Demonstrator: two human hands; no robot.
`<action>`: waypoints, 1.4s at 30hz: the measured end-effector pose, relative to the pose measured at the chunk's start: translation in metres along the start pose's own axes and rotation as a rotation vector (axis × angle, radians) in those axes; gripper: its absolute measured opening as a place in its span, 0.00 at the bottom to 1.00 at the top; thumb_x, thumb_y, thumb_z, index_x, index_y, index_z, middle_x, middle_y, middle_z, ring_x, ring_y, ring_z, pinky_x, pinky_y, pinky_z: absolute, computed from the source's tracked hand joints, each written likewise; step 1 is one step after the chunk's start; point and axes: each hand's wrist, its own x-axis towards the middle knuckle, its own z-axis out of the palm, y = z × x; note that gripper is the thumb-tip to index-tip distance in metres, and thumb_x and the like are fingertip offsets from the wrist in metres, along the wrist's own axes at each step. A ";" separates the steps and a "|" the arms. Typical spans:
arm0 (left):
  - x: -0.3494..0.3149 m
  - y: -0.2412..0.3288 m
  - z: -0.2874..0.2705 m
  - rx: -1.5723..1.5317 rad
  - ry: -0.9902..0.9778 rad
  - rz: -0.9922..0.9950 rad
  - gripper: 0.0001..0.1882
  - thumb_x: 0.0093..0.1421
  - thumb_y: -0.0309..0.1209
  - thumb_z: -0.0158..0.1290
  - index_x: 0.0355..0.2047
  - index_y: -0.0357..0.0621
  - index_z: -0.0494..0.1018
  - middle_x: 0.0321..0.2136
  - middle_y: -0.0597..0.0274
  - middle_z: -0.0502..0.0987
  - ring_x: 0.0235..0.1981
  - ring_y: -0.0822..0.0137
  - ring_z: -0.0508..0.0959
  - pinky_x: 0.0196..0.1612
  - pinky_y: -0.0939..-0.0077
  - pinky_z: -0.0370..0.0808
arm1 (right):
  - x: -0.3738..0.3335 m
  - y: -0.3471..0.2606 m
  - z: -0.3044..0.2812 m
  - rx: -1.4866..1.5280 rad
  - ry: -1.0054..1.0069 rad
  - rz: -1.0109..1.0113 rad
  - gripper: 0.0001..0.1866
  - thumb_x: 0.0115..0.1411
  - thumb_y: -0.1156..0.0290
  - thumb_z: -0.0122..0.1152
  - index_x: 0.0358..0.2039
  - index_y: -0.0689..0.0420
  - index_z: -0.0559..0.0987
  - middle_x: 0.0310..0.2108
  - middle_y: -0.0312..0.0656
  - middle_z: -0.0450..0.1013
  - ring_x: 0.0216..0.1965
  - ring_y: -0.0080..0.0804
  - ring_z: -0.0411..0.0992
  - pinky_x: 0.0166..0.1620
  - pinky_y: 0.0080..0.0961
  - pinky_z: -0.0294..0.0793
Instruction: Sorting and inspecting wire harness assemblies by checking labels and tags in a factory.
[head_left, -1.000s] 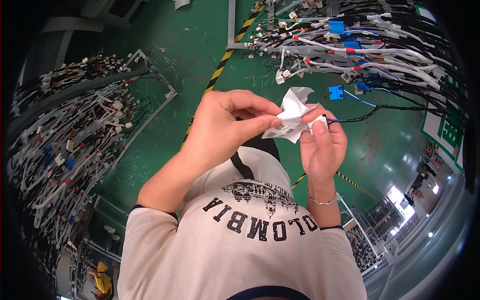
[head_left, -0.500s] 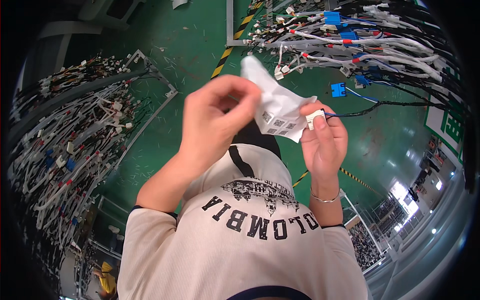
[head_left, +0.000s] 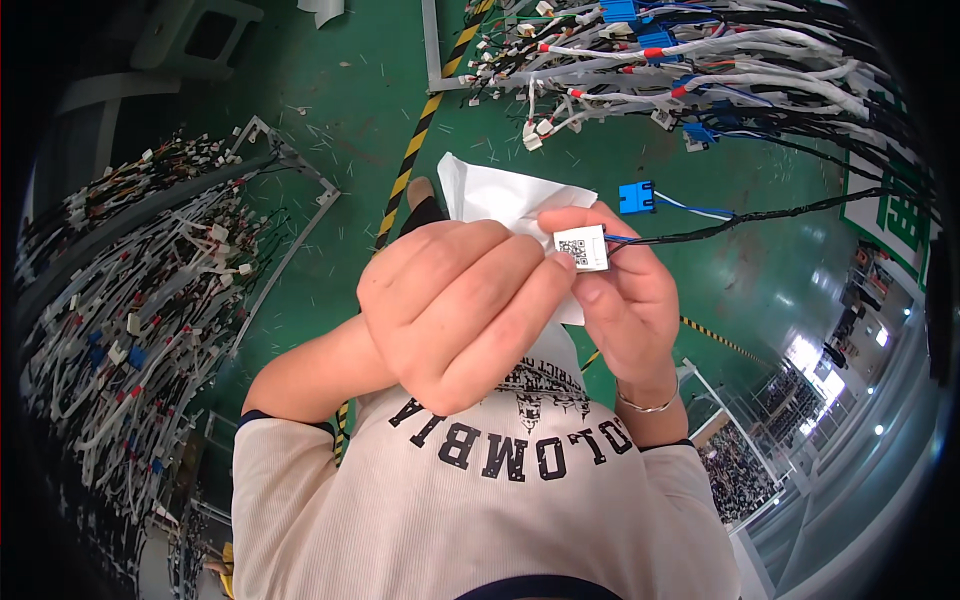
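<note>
My left hand point(head_left: 455, 310) and my right hand point(head_left: 625, 295) meet close in front of the camera. Between the fingertips of both sits a small white label with a square code point(head_left: 582, 247), wrapped at the end of a thin black cable point(head_left: 760, 215). A white sheet of backing paper point(head_left: 500, 200) sticks up behind my left fingers. A blue connector point(head_left: 636, 197) on white and blue wires hangs just beyond my right hand. A thin bracelet point(head_left: 645, 405) circles my right wrist.
Bundles of white, red and blue wire harnesses point(head_left: 700, 60) spread over a board at the top right. More harnesses point(head_left: 130, 290) lie on a rack at the left. Below is a green floor point(head_left: 330, 110) with a yellow-black striped line point(head_left: 415, 150).
Both hands have come closer to the camera. The white sheet, raised and unfolded a moment ago, now sits behind my left fingers, and the small label is pressed at the cable end.
</note>
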 end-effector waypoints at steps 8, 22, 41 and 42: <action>0.001 0.002 -0.002 0.016 -0.040 -0.007 0.17 0.43 0.21 0.65 0.36 0.32 0.78 0.29 0.56 0.78 0.28 0.61 0.78 0.27 0.74 0.76 | 0.004 -0.002 0.003 -0.214 -0.037 -0.049 0.18 0.66 0.76 0.53 0.55 0.70 0.70 0.51 0.44 0.67 0.46 0.24 0.64 0.47 0.19 0.68; 0.002 -0.003 -0.003 0.012 -0.094 -0.002 0.12 0.50 0.28 0.61 0.35 0.34 0.79 0.30 0.55 0.79 0.28 0.62 0.78 0.25 0.75 0.76 | 0.009 -0.004 0.004 -0.132 -0.046 -0.007 0.18 0.66 0.79 0.51 0.55 0.71 0.69 0.54 0.45 0.67 0.49 0.25 0.66 0.51 0.21 0.69; 0.009 -0.012 -0.007 -0.158 -0.323 -0.213 0.27 0.45 0.41 0.57 0.46 0.45 0.81 0.41 0.53 0.73 0.40 0.54 0.70 0.43 0.59 0.69 | 0.008 0.004 -0.002 0.091 0.045 0.037 0.17 0.68 0.76 0.46 0.55 0.71 0.69 0.55 0.50 0.68 0.55 0.33 0.66 0.58 0.29 0.67; 0.001 -0.009 -0.001 -0.029 -0.299 -0.115 0.26 0.46 0.41 0.56 0.47 0.47 0.81 0.41 0.54 0.73 0.41 0.54 0.69 0.44 0.58 0.69 | 0.008 0.005 -0.003 0.091 0.040 0.037 0.17 0.68 0.76 0.46 0.55 0.71 0.69 0.55 0.50 0.68 0.55 0.33 0.66 0.58 0.29 0.67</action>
